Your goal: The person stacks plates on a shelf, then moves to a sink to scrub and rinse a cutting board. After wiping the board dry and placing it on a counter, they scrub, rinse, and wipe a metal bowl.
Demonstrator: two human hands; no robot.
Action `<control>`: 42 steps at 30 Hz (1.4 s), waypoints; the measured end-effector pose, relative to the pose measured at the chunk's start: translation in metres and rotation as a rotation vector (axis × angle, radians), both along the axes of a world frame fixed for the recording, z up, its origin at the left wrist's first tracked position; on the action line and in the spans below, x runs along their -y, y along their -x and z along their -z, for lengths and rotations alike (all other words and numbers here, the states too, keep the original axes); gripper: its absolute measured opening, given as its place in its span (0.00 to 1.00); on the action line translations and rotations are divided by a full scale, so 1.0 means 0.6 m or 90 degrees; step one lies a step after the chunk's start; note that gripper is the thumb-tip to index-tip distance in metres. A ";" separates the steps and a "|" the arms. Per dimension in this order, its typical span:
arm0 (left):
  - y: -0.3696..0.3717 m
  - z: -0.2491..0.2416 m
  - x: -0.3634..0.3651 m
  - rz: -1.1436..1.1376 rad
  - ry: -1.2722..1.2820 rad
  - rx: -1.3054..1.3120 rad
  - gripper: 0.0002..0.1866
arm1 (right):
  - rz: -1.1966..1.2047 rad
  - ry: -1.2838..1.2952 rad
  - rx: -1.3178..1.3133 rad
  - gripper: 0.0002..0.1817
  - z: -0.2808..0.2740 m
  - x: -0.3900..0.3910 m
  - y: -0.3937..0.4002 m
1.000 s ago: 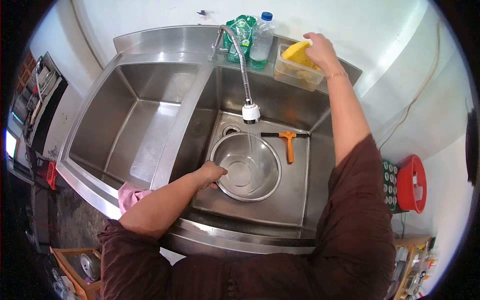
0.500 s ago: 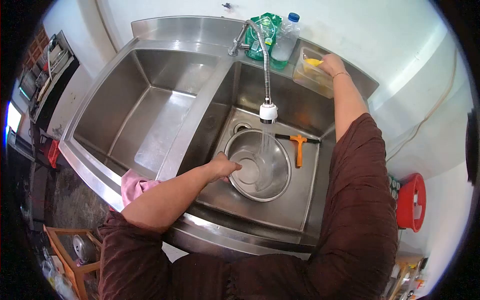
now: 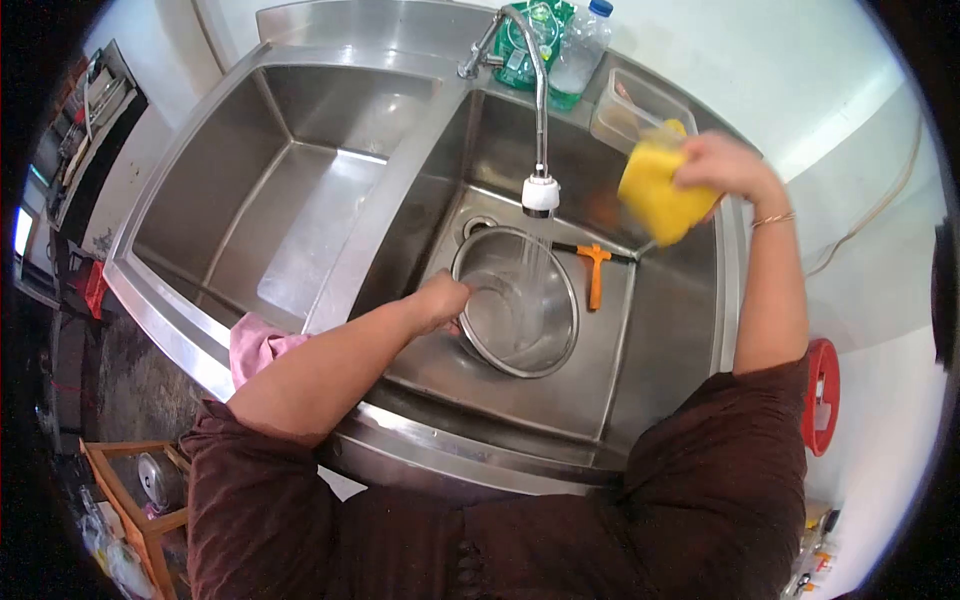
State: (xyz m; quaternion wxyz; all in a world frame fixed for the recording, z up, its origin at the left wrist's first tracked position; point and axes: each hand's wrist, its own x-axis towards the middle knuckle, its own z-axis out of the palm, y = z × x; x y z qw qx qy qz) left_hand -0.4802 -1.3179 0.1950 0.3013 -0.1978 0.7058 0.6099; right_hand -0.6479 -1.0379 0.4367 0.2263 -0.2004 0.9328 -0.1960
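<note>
My left hand (image 3: 440, 302) grips the left rim of a round metal bowl (image 3: 520, 345), which is tilted in the right basin. Water runs into the bowl from the white tap head (image 3: 540, 195) on a curved metal spout. My right hand (image 3: 725, 168), slightly blurred, holds a yellow cloth (image 3: 662, 192) above the basin's right side. Just behind the cloth stands a clear plastic container (image 3: 612, 118) on the sink's back ledge. An orange and black tool (image 3: 596, 275) lies on the basin floor, right of the bowl.
The left basin (image 3: 320, 230) adjoins the right one. A pink cloth (image 3: 258, 345) hangs over the front edge. Behind the tap are a green pouch (image 3: 530, 45) and a clear bottle (image 3: 582, 50) with a blue cap. A red basket (image 3: 822, 398) is at the right.
My right hand has lifted the yellow cloth out of the container and moved right and toward me. My left hand has closed on the bowl's rim, and the bowl is more tilted.
</note>
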 end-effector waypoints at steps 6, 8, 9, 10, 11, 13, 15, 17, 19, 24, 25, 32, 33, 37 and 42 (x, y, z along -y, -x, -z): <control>-0.011 -0.022 -0.011 -0.105 0.098 -0.003 0.24 | -0.258 -0.220 -0.041 0.18 0.372 0.105 -0.128; -0.014 -0.009 -0.014 -0.106 0.115 -0.007 0.25 | -0.138 0.037 0.121 0.17 0.433 0.140 -0.196; -0.015 -0.005 -0.015 -0.105 0.130 -0.010 0.26 | -0.198 0.148 0.033 0.18 0.480 0.153 -0.237; -0.015 -0.009 -0.014 -0.107 0.135 -0.010 0.26 | -0.257 0.259 -0.057 0.19 0.529 0.171 -0.260; -0.019 -0.019 -0.015 -0.056 0.237 -0.001 0.28 | -0.259 0.262 -0.054 0.19 0.544 0.203 -0.270; -0.032 -0.051 -0.015 0.030 0.337 -0.030 0.31 | -0.150 0.347 -0.016 0.17 0.566 0.246 -0.291; -0.032 -0.047 -0.021 0.022 0.306 -0.029 0.30 | -0.188 0.309 -0.115 0.18 0.537 0.252 -0.268; -0.034 -0.039 -0.021 0.048 0.320 -0.067 0.30 | -0.224 0.268 -0.221 0.18 0.547 0.254 -0.223; -0.030 -0.041 -0.022 0.041 0.313 -0.059 0.30 | -0.267 0.252 -0.463 0.17 0.592 0.255 -0.182; -0.026 -0.042 -0.019 0.058 0.326 -0.077 0.27 | -0.025 0.088 -0.247 0.16 0.600 0.222 -0.145; -0.025 -0.039 -0.019 0.011 0.294 -0.057 0.27 | 0.170 0.129 -0.139 0.16 0.601 0.223 -0.145; -0.028 -0.071 -0.026 -0.034 0.286 -0.033 0.27 | 0.084 0.240 -0.076 0.26 0.552 0.253 -0.292; -0.033 -0.046 -0.028 -0.049 0.267 -0.052 0.27 | 0.086 0.243 -0.080 0.26 0.545 0.255 -0.293; -0.034 -0.039 -0.023 0.042 0.370 -0.140 0.21 | -0.117 0.271 -0.191 0.29 0.579 0.263 -0.257; -0.027 -0.053 -0.017 0.075 0.348 -0.136 0.21 | -0.338 0.005 -0.528 0.32 0.599 0.188 -0.173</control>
